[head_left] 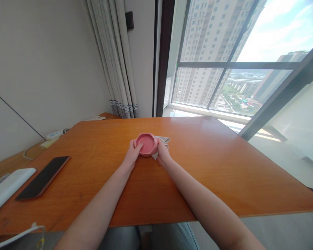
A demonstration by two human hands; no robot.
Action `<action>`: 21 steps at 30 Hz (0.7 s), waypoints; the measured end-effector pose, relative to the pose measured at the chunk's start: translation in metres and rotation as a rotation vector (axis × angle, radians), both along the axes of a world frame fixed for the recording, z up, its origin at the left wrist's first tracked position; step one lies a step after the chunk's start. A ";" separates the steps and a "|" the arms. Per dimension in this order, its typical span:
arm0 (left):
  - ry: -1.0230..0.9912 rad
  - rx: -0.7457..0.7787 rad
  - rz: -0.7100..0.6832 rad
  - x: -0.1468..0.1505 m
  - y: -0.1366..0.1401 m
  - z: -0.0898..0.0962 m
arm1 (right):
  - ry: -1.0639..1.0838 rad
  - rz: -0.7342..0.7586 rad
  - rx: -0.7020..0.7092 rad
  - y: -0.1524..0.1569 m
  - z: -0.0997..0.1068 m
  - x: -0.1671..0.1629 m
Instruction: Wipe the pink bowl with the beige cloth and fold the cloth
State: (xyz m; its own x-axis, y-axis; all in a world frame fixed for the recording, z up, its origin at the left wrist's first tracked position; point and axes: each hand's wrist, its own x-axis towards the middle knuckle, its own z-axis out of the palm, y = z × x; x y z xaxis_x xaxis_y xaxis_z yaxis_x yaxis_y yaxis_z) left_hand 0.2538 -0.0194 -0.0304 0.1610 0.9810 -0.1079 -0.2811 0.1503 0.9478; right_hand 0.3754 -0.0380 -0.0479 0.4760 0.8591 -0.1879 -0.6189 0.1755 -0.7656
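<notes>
A small pink bowl with a wavy rim is tilted toward me above the middle of the wooden table. My left hand grips its left side, thumb over the rim. At the bowl's right side, my right hand is closed around a light grey cloth, pressing it against the outer wall. Part of the cloth sticks out behind the fingers and below the bowl. The bowl's underside and most of my right fingers are hidden.
To the left lie a black phone and a white flat case. A white cable hangs at the near left edge. A power strip sits by the wall. Beyond the table are a curtain and a large window.
</notes>
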 end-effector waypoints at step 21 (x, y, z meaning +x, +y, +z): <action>0.026 -0.081 -0.023 0.005 -0.007 -0.003 | 0.118 0.010 0.016 -0.002 0.007 0.004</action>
State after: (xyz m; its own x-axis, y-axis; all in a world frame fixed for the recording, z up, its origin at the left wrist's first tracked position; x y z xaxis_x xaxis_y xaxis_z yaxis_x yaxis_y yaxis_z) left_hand 0.2591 -0.0268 -0.0329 0.1792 0.9652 -0.1906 -0.2525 0.2324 0.9393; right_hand 0.3791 -0.0403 -0.0407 0.4426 0.8671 -0.2285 -0.7065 0.1802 -0.6844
